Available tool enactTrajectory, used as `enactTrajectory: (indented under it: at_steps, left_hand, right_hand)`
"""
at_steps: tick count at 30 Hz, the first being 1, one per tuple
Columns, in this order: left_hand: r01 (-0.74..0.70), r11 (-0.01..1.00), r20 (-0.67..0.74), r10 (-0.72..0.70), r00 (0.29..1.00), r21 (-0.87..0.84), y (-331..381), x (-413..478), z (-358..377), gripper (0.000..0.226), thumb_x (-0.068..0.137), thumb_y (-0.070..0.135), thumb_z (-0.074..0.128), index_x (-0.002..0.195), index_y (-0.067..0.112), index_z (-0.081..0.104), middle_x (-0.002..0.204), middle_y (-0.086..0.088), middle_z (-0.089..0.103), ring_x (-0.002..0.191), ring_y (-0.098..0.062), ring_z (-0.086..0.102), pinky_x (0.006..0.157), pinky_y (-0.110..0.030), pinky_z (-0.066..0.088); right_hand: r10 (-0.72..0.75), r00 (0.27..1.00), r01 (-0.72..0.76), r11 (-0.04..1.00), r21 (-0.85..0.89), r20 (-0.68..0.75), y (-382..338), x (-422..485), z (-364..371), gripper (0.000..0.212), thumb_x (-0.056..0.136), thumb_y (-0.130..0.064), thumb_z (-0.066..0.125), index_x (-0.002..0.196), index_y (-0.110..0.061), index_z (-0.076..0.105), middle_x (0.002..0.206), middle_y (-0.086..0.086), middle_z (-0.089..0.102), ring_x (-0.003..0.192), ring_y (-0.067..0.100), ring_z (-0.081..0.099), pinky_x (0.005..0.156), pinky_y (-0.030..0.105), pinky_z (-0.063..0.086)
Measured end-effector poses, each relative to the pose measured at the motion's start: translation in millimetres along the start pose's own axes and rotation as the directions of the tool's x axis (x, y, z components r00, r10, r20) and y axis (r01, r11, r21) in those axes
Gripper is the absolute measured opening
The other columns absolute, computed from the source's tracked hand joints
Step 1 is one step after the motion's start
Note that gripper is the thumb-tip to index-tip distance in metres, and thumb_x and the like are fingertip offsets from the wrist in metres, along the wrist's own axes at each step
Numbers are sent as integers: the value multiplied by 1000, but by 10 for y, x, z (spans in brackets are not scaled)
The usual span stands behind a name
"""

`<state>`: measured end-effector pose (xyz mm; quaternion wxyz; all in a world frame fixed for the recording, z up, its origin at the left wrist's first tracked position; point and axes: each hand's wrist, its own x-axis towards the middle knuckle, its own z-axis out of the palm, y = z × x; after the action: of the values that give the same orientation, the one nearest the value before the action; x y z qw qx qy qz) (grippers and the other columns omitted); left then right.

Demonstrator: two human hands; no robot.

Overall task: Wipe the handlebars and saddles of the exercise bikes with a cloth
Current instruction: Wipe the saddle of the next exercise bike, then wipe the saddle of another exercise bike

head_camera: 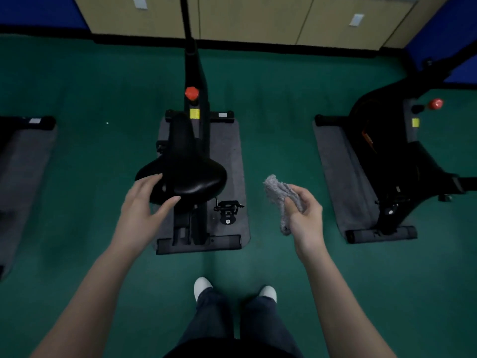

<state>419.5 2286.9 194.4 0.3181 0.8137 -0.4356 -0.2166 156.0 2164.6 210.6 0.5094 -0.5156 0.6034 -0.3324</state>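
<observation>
A black exercise bike (196, 81) stands in front of me on a grey mat, its wide black saddle (191, 171) nearest to me. My left hand (144, 202) is open, its fingers spread around the saddle's rear left edge, thumb under the rim. To the right of the saddle and apart from it, my right hand (304, 210) is shut on a crumpled grey cloth (278, 195). The bike's handlebars are out of view at the top.
A second black bike (402, 161) stands on a grey mat at the right, and part of a third mat (23, 156) shows at the left. The floor is green carpet (278, 112). Beige cabinets (253, 16) line the far wall. My feet (204, 285) are just behind the middle bike.
</observation>
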Motion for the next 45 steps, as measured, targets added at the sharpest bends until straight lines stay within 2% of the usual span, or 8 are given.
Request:
enactTrajectory:
  at_steps: [2, 5, 9, 18, 22, 28, 37, 45]
  left_hand:
    - [-32, 999, 40, 32, 999, 20, 158, -10, 70, 68, 80, 55, 53, 137, 18, 46, 138, 2, 45, 130, -15, 40, 108, -29, 29]
    - [-90, 994, 102, 84, 991, 54, 447, -7, 233, 64, 82, 50, 56, 135, 15, 50, 135, 0, 48, 126, -16, 43, 107, -30, 32]
    - [-182, 979, 163, 166, 972, 90, 963, -58, 625, 55, 86, 36, 64, 133, 11, 52, 131, -4, 52, 125, -20, 46, 106, -28, 32]
    - [-360, 931, 369, 316, 874, 54, 2432, -564, 1981, 57, 87, 43, 59, 136, 15, 49, 136, 1, 48, 128, -16, 43, 110, -31, 31]
    - [-469, 883, 442, 414, 796, 18, 3127, -825, 2627, 57, 88, 45, 58, 137, 18, 48, 138, 4, 47, 130, -13, 40, 110, -30, 29]
    - [-615, 789, 557, 509, 656, 3, 3868, -1109, 3304, 56, 90, 47, 55, 138, 19, 46, 139, 5, 45, 131, -15, 39, 112, -42, 30]
    - [-778, 627, 733, 511, 449, 40, 4476, -1159, 4133, 62, 91, 52, 50, 143, 21, 39, 147, 4, 40, 136, -16, 32, 111, -37, 24]
    - [-842, 533, 795, 477, 375, 77, 5040, -792, 5043, 67, 92, 57, 43, 147, 21, 32, 153, 2, 32, 142, -15, 24, 113, -35, 20]
  right_hand:
    - [17, 999, -16, 999, 28, -28, 29, -37, -192, 26, 92, 3, 52, 105, -17, 62, 107, 7, 66, 97, 19, 62, 84, 29, 50]
    - [34, 997, -30, 998, 59, -72, 94, -57, -513, 25, 91, 4, 52, 106, -14, 63, 107, 7, 67, 99, 19, 63, 89, 32, 49]
    - [35, 992, -26, 997, 74, -121, 225, -81, -1126, 27, 90, 1, 54, 103, -20, 63, 105, 4, 68, 100, 19, 64, 90, 32, 49]
    - [75, 940, -52, 996, 78, -332, 671, -246, -2999, 21, 90, -3, 57, 105, -16, 63, 103, 7, 69, 100, 25, 64, 93, 41, 50]
    - [88, 900, -62, 995, 75, -426, 875, -424, -3789, 21, 90, -5, 57, 107, -15, 64, 102, 4, 70, 99, 22, 64, 95, 42, 49]
    - [150, 809, -94, 987, 128, -568, 1133, -643, -4561, 18, 90, -5, 58, 104, -15, 64, 100, 3, 69, 97, 21, 64, 93, 44, 50]
    - [222, 687, -111, 973, 202, -691, 1293, -592, -5253, 18, 90, -6, 58, 105, -15, 64, 103, 4, 68, 100, 22, 64, 94, 39, 49]
    - [233, 646, -155, 972, 174, -727, 1293, 106, -5976, 18, 90, -6, 59, 100, -21, 63, 98, -2, 68, 98, 19, 64, 91, 31, 49]
